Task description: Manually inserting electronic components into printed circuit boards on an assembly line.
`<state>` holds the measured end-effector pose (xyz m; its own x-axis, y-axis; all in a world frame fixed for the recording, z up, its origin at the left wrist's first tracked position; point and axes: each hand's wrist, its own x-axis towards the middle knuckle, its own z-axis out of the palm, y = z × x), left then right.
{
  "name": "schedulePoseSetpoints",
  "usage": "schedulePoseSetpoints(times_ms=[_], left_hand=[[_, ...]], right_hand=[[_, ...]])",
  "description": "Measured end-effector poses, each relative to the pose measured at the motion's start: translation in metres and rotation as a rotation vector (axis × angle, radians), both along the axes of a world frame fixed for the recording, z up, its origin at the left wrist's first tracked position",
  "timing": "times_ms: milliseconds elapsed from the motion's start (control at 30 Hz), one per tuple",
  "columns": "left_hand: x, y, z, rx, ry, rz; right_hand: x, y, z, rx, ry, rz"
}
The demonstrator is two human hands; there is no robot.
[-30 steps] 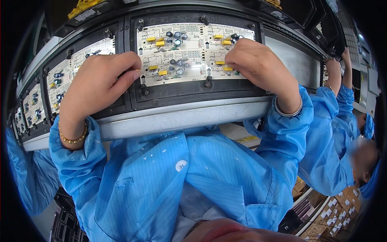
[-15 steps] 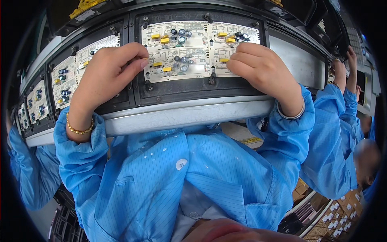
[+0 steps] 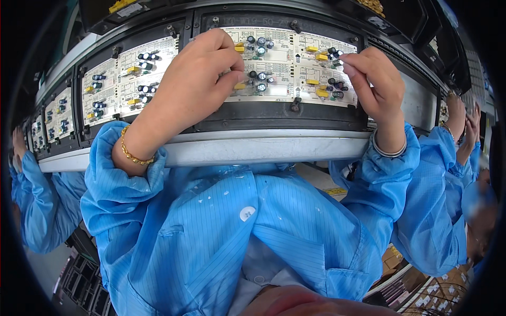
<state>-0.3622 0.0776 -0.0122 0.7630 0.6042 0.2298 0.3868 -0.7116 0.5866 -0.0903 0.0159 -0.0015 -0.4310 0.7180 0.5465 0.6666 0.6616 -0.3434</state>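
Note:
A white circuit board panel lies in a black frame, carrying yellow block components and dark cylindrical capacitors. My left hand reaches over its left part, fingers curled and thumb pressed in close to a yellow component. What those fingertips hold, if anything, is hidden. At the panel's right edge my right hand has thumb and index finger pinched together, beside a capacitor in the upper right group. Whether something small sits in that pinch cannot be made out. Several capacitors stand between the hands.
More framed boards line up to the left. A metal rail runs along the near side. Dark bins with yellow parts stand at the back. People in blue smocks are at both sides, one with an arm raised at right.
My left hand has moved rightward and inward over the panel's left part. My right hand has shifted from the lower right components to the panel's upper right edge. The view has shifted slightly.

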Motion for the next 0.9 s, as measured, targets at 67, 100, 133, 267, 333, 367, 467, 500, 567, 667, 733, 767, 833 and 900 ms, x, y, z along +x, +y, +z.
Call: schedulePoseSetpoints(times_ms=[67,100,133,267,333,367,467,500,567,667,733,767,833,900], left_hand=[[-0.001,0.000,-0.001,-0.021,0.005,0.025],[-0.002,0.000,-0.001,-0.042,0.009,0.048],[-0.003,0.001,-0.003,-0.042,0.009,0.049],[-0.003,0.005,-0.005,-0.013,0.027,0.008],[0.000,0.005,-0.005,0.004,0.031,-0.010],[0.002,0.005,-0.006,0.002,0.035,-0.013],[0.002,0.007,-0.006,-0.020,0.050,-0.019],[0.001,0.008,-0.006,-0.039,0.060,-0.023],[0.001,0.010,-0.006,-0.043,0.065,-0.029],[0.003,0.010,-0.003,-0.054,0.087,-0.030],[0.003,0.010,-0.003,-0.061,0.105,-0.024],[0.002,0.011,-0.004,-0.038,0.103,-0.034],[0.001,0.011,-0.004,-0.014,0.101,-0.044],[0.000,0.011,-0.004,-0.003,0.084,-0.062]], right_hand=[[-0.003,0.002,-0.002,0.003,0.006,0.012],[-0.004,0.002,-0.003,0.006,0.010,0.023],[-0.005,0.002,-0.003,0.006,0.010,0.024],[-0.011,0.002,-0.003,0.001,0.016,0.005],[-0.014,0.002,-0.004,0.000,0.023,0.009],[-0.014,0.002,-0.003,-0.003,0.026,0.003],[-0.016,0.002,-0.002,-0.005,0.026,0.001],[-0.016,0.002,-0.001,-0.004,0.023,0.006],[-0.019,0.002,0.000,-0.001,0.027,0.003],[-0.021,0.003,0.000,0.005,0.036,0.011],[-0.022,0.003,0.000,0.008,0.042,0.021],[-0.023,0.003,0.000,0.004,0.040,0.018],[-0.025,0.004,0.000,0.000,0.037,0.015],[-0.026,0.005,-0.001,0.014,0.058,0.039]])
